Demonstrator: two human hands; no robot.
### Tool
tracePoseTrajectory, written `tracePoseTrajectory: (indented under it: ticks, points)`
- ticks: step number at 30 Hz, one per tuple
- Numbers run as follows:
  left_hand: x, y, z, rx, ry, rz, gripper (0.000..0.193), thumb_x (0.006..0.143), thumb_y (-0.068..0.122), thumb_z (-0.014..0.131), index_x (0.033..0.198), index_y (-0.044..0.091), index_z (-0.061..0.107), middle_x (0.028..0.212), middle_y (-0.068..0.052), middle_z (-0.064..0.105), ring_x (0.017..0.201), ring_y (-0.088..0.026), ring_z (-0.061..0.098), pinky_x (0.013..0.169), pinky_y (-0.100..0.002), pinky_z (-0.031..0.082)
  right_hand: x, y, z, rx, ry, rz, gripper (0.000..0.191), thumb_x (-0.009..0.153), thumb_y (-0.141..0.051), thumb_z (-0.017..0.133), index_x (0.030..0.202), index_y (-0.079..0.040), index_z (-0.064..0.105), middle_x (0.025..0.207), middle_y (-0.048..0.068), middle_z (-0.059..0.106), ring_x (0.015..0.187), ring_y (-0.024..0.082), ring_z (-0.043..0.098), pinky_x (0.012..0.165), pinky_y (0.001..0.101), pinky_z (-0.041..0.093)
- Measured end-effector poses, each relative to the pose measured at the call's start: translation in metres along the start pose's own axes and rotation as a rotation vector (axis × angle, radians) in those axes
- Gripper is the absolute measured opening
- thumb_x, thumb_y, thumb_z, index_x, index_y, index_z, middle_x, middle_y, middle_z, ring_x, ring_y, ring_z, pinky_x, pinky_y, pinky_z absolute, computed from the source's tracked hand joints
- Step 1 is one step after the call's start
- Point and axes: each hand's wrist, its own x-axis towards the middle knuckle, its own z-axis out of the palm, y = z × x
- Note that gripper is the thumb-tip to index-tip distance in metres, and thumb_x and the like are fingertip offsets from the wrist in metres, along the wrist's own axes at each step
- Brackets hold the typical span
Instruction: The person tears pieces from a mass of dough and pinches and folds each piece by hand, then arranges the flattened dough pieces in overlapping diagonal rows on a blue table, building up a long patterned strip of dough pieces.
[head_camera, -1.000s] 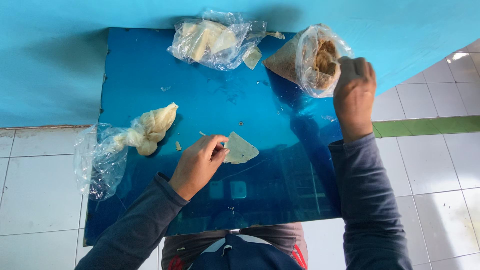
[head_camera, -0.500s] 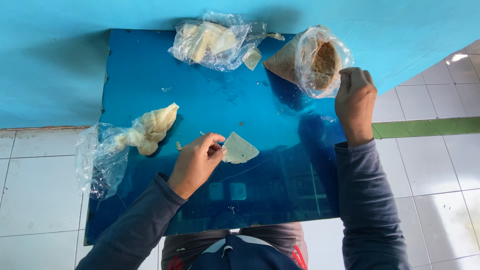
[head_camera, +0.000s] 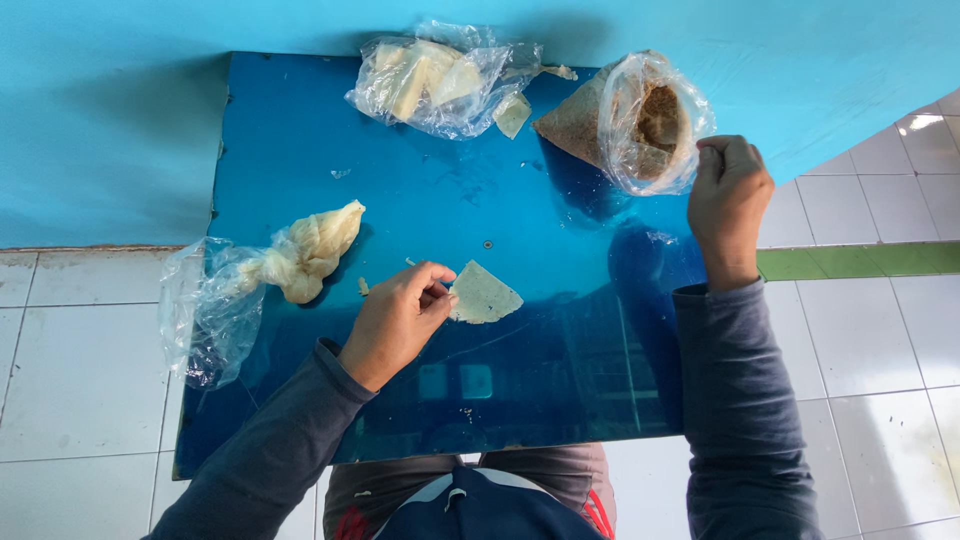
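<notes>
A glossy blue table stands against a turquoise wall on a white tiled floor, seen from above by the person seated at its six o'clock edge.

At one o'clock on the tabletop lies a clear plastic bag of brown crumbly filling, its mouth facing the right hand. That hand is closed, fingertips pinched together just beside the bag's rim; whether they hold a pinch of filling cannot be told. The bag looks slack and light, likely to slump or spill if lifted by anything but its gathered mouth.

At twelve o'clock sits a second clear bag of pale wrapper sheets, with a loose scrap touching its right side. At nine o'clock a knotted lump of pale dough rests on a crumpled empty bag that overhangs the table's left edge.

Smallest, near the centre, is a thin wedge-shaped wrapper, lying flat. The left hand pinches its left corner between thumb and forefinger. The sheet appears limp, very light and easily torn; by this judgement it is best taken at an edge or corner and slid, not pulled hard, since the smooth tabletop gives little purchase beneath it.
</notes>
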Motion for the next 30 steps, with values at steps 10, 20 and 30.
tracePoseTrajectory:
  ticks: [10, 20, 30]
  points:
    - [0.000, 0.000, -0.002, -0.011, -0.001, -0.013, 0.023, 0.093, 0.010, 0.072, 0.114, 0.003, 0.066, 0.093, -0.010, 0.074, 0.080, -0.018, 0.077, 0.064, -0.028, 0.063, 0.004, 0.006, 0.001, 0.185, -0.028, 0.226, 0.011, 0.109, -0.003, 0.063, 0.109, 0.001, 0.073, 0.084, 0.009, 0.070, 0.073, 0.012, 0.065, 0.061, 0.0269, 0.048]
    - [-0.003, -0.009, -0.014, -0.027, -0.057, -0.102, 0.026, 0.094, 0.013, 0.072, 0.115, 0.002, 0.063, 0.091, -0.011, 0.075, 0.078, -0.019, 0.077, 0.061, -0.030, 0.063, -0.019, -0.065, -0.018, 0.421, -0.198, 0.249, 0.015, 0.110, -0.001, 0.059, 0.115, 0.001, 0.073, 0.091, 0.003, 0.067, 0.081, 0.005, 0.056, 0.068, 0.0214, 0.042]
    - [-0.001, -0.024, -0.022, -0.088, -0.047, -0.095, 0.024, 0.094, 0.011, 0.071, 0.114, 0.001, 0.062, 0.092, -0.012, 0.076, 0.080, -0.019, 0.079, 0.062, -0.030, 0.064, -0.088, -0.138, 0.033, 0.496, -0.746, 0.142, 0.014, 0.097, -0.004, 0.065, 0.108, -0.003, 0.072, 0.084, 0.004, 0.071, 0.070, 0.013, 0.065, 0.061, 0.0282, 0.050]
